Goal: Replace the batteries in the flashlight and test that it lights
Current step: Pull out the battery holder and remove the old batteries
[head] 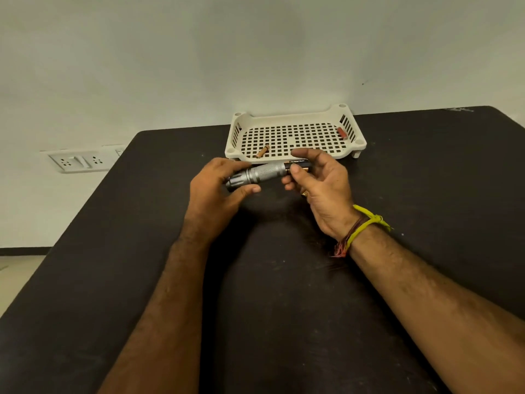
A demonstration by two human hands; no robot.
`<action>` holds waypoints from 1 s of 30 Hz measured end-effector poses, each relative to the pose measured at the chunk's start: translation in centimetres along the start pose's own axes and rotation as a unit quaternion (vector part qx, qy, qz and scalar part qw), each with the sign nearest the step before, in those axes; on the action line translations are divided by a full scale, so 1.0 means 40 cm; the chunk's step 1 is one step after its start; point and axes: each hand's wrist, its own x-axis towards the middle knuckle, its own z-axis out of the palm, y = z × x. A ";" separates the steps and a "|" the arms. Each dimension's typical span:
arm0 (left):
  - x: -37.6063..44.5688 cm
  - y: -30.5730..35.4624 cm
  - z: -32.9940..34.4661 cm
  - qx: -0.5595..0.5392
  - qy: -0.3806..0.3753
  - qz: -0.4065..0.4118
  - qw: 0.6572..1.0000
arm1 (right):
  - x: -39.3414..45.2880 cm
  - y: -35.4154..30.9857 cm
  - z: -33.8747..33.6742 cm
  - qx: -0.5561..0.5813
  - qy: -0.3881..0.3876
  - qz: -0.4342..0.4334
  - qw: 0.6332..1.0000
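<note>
Over the dark bench (pixel 142 280), the left hand (pixel 216 191) grips the head of the knurled silver metal flashlight (pixel 257 174). The right hand (pixel 321 189) pinches a black-and-copper battery (pixel 298 167), half entered at the tail. Tilted, it could jam; reversed, no light. The white perforated plastic tray (pixel 295 135) sits just beyond.

Black table (pixel 113 251); white perforated tray (pixel 295 116) on it
</note>
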 end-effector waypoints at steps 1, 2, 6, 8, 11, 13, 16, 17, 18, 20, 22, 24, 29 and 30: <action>-0.001 -0.005 0.004 0.021 -0.008 -0.004 1.000 | -0.001 0.005 0.003 -0.026 0.018 -0.026 0.999; -0.003 -0.009 0.008 0.028 -0.009 -0.013 0.999 | -0.001 0.007 0.005 -0.043 0.035 -0.045 0.997; -0.017 -0.015 0.020 -0.044 0.061 -0.095 0.993 | 0.000 0.009 0.008 -0.087 0.071 -0.095 0.989; -0.018 -0.005 0.017 -0.107 0.126 -0.160 0.973 | -0.003 0.009 0.010 -0.108 0.060 -0.101 0.987; -0.019 -0.001 0.011 -0.187 0.224 -0.234 0.927 | -0.009 0.011 0.012 -0.151 0.026 -0.110 0.982; -0.026 -0.005 0.000 -0.180 0.278 -0.265 0.906 | -0.012 0.014 0.013 -0.182 0.011 -0.116 0.976; -0.047 -0.006 -0.014 -0.131 0.299 -0.305 0.895 | -0.014 0.015 0.010 -0.231 0.004 -0.119 0.966; -0.053 -0.004 -0.019 -0.118 0.293 -0.320 0.893 | -0.015 0.014 0.010 -0.245 0.004 -0.120 0.962; -0.059 -0.003 -0.022 -0.103 0.284 -0.335 0.892 | -0.016 0.012 0.008 -0.256 0.004 -0.121 0.959; -0.068 0.002 -0.025 -0.070 0.249 -0.364 0.895 | -0.019 0.006 0.008 -0.267 0.009 -0.118 0.956; -0.076 0.013 -0.031 -0.049 0.213 -0.390 0.895 | -0.023 0.001 0.008 -0.260 0.017 -0.111 0.959; -0.082 0.024 -0.037 -0.042 0.195 -0.401 0.894 | -0.028 -0.003 0.009 -0.257 0.021 -0.101 0.961; -0.094 0.019 -0.036 -0.048 0.188 -0.411 0.891 | -0.043 -0.009 0.008 -0.263 0.016 -0.072 0.962; -0.095 0.014 -0.034 -0.053 0.188 -0.408 0.892 | -0.049 -0.010 0.005 -0.256 0.020 -0.066 0.964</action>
